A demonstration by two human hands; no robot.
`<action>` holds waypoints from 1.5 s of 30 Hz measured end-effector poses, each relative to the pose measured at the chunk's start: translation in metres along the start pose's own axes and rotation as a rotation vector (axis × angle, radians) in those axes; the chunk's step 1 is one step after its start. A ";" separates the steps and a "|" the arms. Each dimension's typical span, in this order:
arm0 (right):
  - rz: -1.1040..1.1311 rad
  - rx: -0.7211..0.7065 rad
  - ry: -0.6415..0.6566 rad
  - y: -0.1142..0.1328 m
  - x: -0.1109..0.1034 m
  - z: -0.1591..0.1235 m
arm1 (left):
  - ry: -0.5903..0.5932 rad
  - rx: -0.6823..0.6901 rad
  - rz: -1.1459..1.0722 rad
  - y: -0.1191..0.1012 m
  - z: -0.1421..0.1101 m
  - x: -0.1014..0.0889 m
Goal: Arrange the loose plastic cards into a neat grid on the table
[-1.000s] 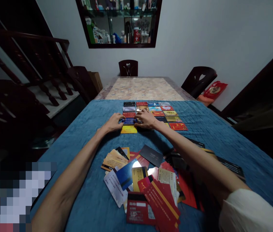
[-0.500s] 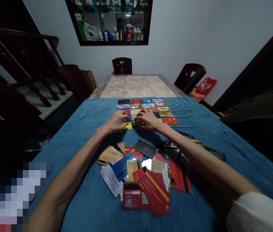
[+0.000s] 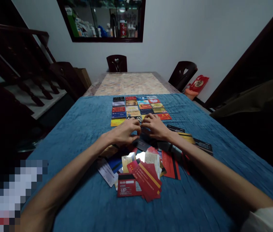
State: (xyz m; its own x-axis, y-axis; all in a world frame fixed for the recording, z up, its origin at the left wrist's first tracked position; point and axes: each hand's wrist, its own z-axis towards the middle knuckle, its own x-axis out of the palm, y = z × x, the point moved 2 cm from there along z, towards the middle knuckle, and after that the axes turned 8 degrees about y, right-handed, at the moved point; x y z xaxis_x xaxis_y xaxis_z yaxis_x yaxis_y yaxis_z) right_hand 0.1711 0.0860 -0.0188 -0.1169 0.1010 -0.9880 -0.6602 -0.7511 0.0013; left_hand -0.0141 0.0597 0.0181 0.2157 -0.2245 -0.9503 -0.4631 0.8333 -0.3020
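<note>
My left hand [image 3: 125, 131] hovers at the near edge of the card grid, its thumb and curved fingers apart, with nothing visible between them. My right hand [image 3: 154, 126] is close beside it, fingers bent and loosely spread over the table; its thumb is hard to see. Beyond the hands, bank and membership cards lie face up in neat rows and columns, with a yellow card [image 3: 117, 122] at the near left corner and a red card [image 3: 163, 116] at the near right. Below the hands is a loose heap of overlapping cards, including a dark red card [image 3: 129, 185] and a white card [image 3: 106, 172].
A blue cloth [image 3: 83, 199] covers the near part of the table. Several cards, among them a black card [image 3: 203, 145], lie under and beside my right forearm. Chairs stand around the far end, including a dark chair [image 3: 183, 74] at the right.
Both hands have drawn back from the grid's near row toward the heap and come closer together. A black-and-white card shows in the near row. The view has shifted slightly.
</note>
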 end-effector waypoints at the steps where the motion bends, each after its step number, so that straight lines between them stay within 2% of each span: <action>1: 0.000 -0.001 -0.010 0.000 0.001 -0.005 | 0.022 0.021 -0.010 -0.006 -0.001 0.003; 5: 0.017 -0.009 -0.040 0.003 0.002 -0.026 | 0.135 0.078 -0.026 -0.028 -0.008 0.015; 10: 0.033 -0.006 -0.072 0.009 0.002 -0.046 | 0.296 0.107 -0.040 -0.052 -0.015 0.021; 15: 0.057 0.001 -0.116 0.011 0.003 -0.061 | 0.410 0.140 0.014 -0.072 -0.018 0.028; 18: 0.069 0.009 -0.122 0.010 0.004 -0.067 | 0.428 0.153 0.026 -0.077 -0.019 0.033; 24: 0.073 0.037 -0.120 0.011 0.006 -0.072 | 0.398 0.139 0.001 -0.071 -0.018 0.038; 31: 0.110 0.040 -0.100 0.015 0.003 -0.075 | 0.339 0.050 0.044 -0.059 -0.013 0.033; 41: 0.187 0.004 -0.165 0.026 -0.003 -0.077 | 0.216 -0.043 -0.027 -0.026 -0.006 0.040; 45: 0.202 -0.014 -0.125 0.033 -0.005 -0.078 | 0.218 -0.099 -0.013 -0.022 -0.005 0.042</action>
State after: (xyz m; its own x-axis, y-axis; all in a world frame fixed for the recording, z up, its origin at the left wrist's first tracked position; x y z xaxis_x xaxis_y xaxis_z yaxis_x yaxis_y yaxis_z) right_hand 0.2081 0.0098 -0.0260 -0.3377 0.0270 -0.9409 -0.6036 -0.7732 0.1945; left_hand 0.0007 0.0293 -0.0151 0.0365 -0.3470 -0.9371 -0.5456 0.7787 -0.3096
